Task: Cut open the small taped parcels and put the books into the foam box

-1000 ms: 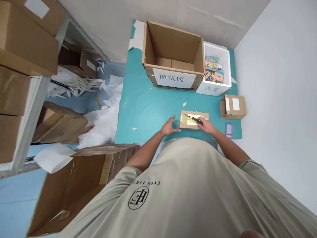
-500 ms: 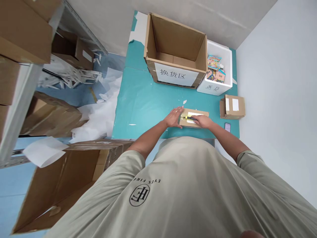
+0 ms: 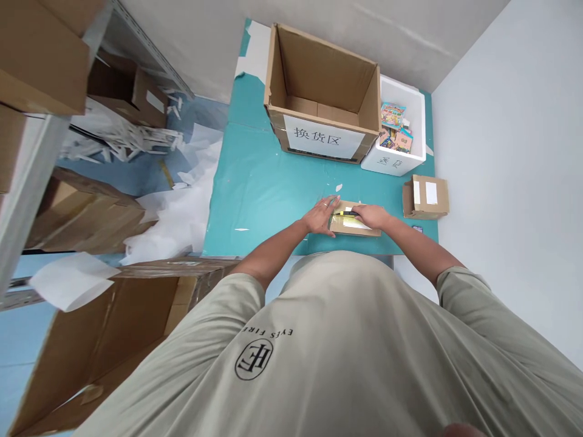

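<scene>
A small taped cardboard box (image 3: 339,226) with a white label (image 3: 354,222) lies near the table's front edge. My left hand (image 3: 319,216) grips its left end, with the fingers along the far corner and the thumb at the near corner. Over the top of the box, my right hand (image 3: 371,216) is closed round a black and yellow utility knife (image 3: 345,213). The knife points left toward my left hand, lying low over the taped top. Whether its blade cuts into the tape cannot be made out.
On the teal table (image 3: 255,182) stand a large open carton (image 3: 325,136) and a white foam box (image 3: 392,162) holding small colourful packets (image 3: 392,115). Another cardboard box (image 3: 426,197) and a phone (image 3: 418,229) are at the right. White sheets (image 3: 182,212) and an open carton (image 3: 113,328) lie leftward.
My right hand has shifted slightly with the knife, which now shows more of its yellow and black body. My left hand stays on the end of the box.
</scene>
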Demonstrator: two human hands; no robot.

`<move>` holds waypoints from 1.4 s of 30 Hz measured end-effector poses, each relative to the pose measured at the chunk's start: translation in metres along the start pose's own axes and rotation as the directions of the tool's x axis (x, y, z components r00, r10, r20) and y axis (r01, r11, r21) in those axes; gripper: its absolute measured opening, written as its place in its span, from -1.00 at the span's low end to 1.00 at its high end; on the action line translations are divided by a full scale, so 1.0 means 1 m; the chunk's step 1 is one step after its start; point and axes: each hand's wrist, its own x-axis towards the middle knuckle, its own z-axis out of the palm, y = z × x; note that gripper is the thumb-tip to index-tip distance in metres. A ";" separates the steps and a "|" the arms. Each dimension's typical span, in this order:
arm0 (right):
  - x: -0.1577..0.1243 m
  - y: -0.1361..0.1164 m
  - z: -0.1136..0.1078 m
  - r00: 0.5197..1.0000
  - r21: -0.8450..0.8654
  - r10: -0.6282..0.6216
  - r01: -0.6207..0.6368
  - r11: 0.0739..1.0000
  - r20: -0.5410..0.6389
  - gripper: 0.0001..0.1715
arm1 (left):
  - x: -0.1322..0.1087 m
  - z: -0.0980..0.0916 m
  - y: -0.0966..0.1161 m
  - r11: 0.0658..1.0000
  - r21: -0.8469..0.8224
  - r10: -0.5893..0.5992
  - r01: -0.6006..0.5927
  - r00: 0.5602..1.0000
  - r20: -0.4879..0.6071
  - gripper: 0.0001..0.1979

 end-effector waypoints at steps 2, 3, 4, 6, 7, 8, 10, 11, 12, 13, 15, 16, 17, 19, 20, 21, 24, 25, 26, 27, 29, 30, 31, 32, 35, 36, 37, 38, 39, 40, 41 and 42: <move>0.001 -0.003 -0.002 1.000 -0.016 -0.007 0.007 1.000 0.018 -0.52 | 0.003 -0.001 0.000 1.000 0.001 0.016 -0.016 1.000 0.013 0.77; 0.001 -0.005 -0.003 1.000 -0.017 -0.011 0.011 1.000 0.024 -0.52 | 0.004 -0.001 0.000 1.000 0.003 0.019 -0.019 1.000 0.021 0.76; 0.002 -0.006 -0.004 0.999 -0.017 -0.017 0.017 1.000 0.029 -0.52 | 0.005 0.000 0.000 1.000 0.007 0.020 -0.020 0.999 0.031 0.75; 0.002 -0.010 -0.006 0.999 -0.027 -0.028 0.029 0.999 0.046 -0.51 | 0.006 0.001 0.000 1.000 0.018 0.015 -0.016 0.999 0.047 0.71; 0.001 -0.012 -0.007 0.998 -0.041 -0.030 0.032 0.999 0.058 -0.50 | 0.006 0.001 0.000 1.000 0.023 0.012 -0.013 0.999 0.050 0.69; 0.001 -0.013 -0.008 0.997 -0.057 -0.029 0.034 0.998 0.070 -0.48 | 0.006 0.002 0.001 1.000 0.026 0.007 -0.008 0.999 0.048 0.67; 0.001 -0.014 -0.010 0.996 -0.082 -0.024 0.031 0.996 0.088 -0.46 | 0.004 0.003 0.001 1.000 0.026 -0.001 0.001 0.999 0.034 0.64; 0.001 -0.014 -0.010 0.996 -0.083 -0.022 0.029 0.996 0.088 -0.45 | 0.003 0.003 0.001 1.000 0.028 -0.005 0.005 1.000 0.029 0.63; 0.001 -0.013 -0.010 0.996 -0.077 -0.021 0.027 0.997 0.084 -0.46 | 0.001 0.003 0.001 0.999 0.033 -0.010 0.009 1.000 0.025 0.63; 0.000 -0.011 -0.010 0.997 -0.067 -0.020 0.025 0.997 0.075 -0.46 | 0.000 0.003 0.001 0.999 0.041 -0.014 0.013 1.000 0.024 0.62; -0.002 -0.007 -0.009 0.998 -0.059 -0.010 0.014 0.998 0.060 -0.47 | -0.003 0.002 0.001 0.998 0.061 -0.024 0.023 1.000 0.020 0.59; -0.004 -0.005 -0.008 0.998 -0.063 -0.002 0.006 0.998 0.057 -0.47 | -0.005 0.002 0.002 0.997 0.069 -0.028 0.026 0.999 0.016 0.58; -0.005 -0.002 -0.007 0.998 -0.071 0.008 -0.004 0.997 0.060 -0.47 | -0.006 0.001 0.002 0.997 0.074 -0.031 0.030 0.999 0.012 0.56; -0.009 0.003 -0.004 0.997 -0.091 0.029 -0.022 0.996 0.071 -0.45 | -0.008 -0.001 0.003 0.996 0.078 -0.039 0.038 0.999 0.007 0.56; -0.011 0.006 -0.003 0.997 -0.098 0.034 -0.026 0.995 0.075 -0.44 | -0.009 -0.002 0.004 0.996 0.080 -0.045 0.045 0.999 0.007 0.56; -0.012 0.008 0.000 0.997 -0.104 0.034 -0.026 0.994 0.075 -0.43 | -0.009 -0.002 0.005 0.995 0.083 -0.053 0.052 0.999 0.010 0.56; -0.016 0.013 0.007 0.998 -0.120 0.025 -0.017 0.993 0.063 -0.41 | -0.010 -0.003 0.008 0.993 0.096 -0.073 0.071 0.997 0.020 0.56; -0.017 0.014 0.009 0.998 -0.124 0.023 -0.015 0.992 0.060 -0.41 | -0.010 -0.003 0.009 0.992 0.100 -0.077 0.074 0.997 0.021 0.55; -0.018 0.015 0.010 0.998 -0.129 0.022 -0.015 0.992 0.056 -0.42 | -0.010 -0.002 0.011 0.992 0.104 -0.080 0.077 0.997 0.020 0.54; -0.020 0.015 0.011 0.998 -0.132 0.021 -0.014 0.991 0.051 -0.43 | -0.009 0.000 0.012 0.991 0.108 -0.083 0.080 0.996 0.020 0.53; -0.023 0.018 0.012 0.999 -0.127 0.016 -0.011 0.992 0.045 -0.45 | -0.008 0.003 0.015 0.989 0.118 -0.087 0.083 0.996 0.025 0.51; -0.026 0.020 0.012 0.999 -0.120 0.015 -0.010 0.993 0.041 -0.47 | -0.007 0.004 0.016 0.989 0.122 -0.087 0.083 0.996 0.029 0.50; -0.029 0.023 0.012 0.999 -0.112 0.015 -0.011 0.994 0.037 -0.47 | -0.006 0.006 0.017 0.989 0.122 -0.085 0.081 0.996 0.029 0.50; -0.033 0.027 0.011 0.999 -0.105 0.016 -0.012 0.994 0.035 -0.48 | -0.006 0.007 0.017 0.990 0.117 -0.082 0.078 0.996 0.026 0.50; -0.050 0.050 0.012 0.997 -0.115 0.047 -0.040 0.993 0.053 -0.49 | -0.007 0.010 0.015 0.993 0.091 -0.075 0.074 0.997 0.007 0.48; -0.057 0.059 0.012 0.995 -0.130 0.070 -0.061 0.990 0.068 -0.49 | -0.008 0.010 0.015 0.993 0.085 -0.078 0.078 0.997 -0.001 0.47; -0.065 0.070 0.013 0.992 -0.147 0.098 -0.085 0.985 0.083 -0.49 | -0.009 0.010 0.014 0.993 0.083 -0.082 0.082 0.997 -0.008 0.47; -0.072 0.080 0.014 0.988 -0.164 0.127 -0.110 0.980 0.092 -0.49 | -0.010 0.010 0.013 0.993 0.083 -0.086 0.087 0.996 -0.014 0.47; -0.080 0.089 0.015 0.985 -0.174 0.149 -0.131 0.976 0.091 -0.50 | -0.011 0.009 0.012 0.992 0.086 -0.089 0.090 0.996 -0.017 0.47; -0.087 0.097 0.015 0.983 -0.180 0.165 -0.148 0.972 0.084 -0.50 | -0.012 0.009 0.011 0.992 0.090 -0.089 0.090 0.996 -0.018 0.47; -0.092 0.102 0.016 0.982 -0.184 0.175 -0.159 0.970 0.075 -0.50 | -0.013 0.008 0.011 0.992 0.095 -0.086 0.087 0.996 -0.015 0.46; -0.097 0.106 0.016 0.981 -0.188 0.181 -0.165 0.968 0.070 -0.50 | -0.013 0.007 0.011 0.991 0.103 -0.083 0.084 0.996 -0.012 0.46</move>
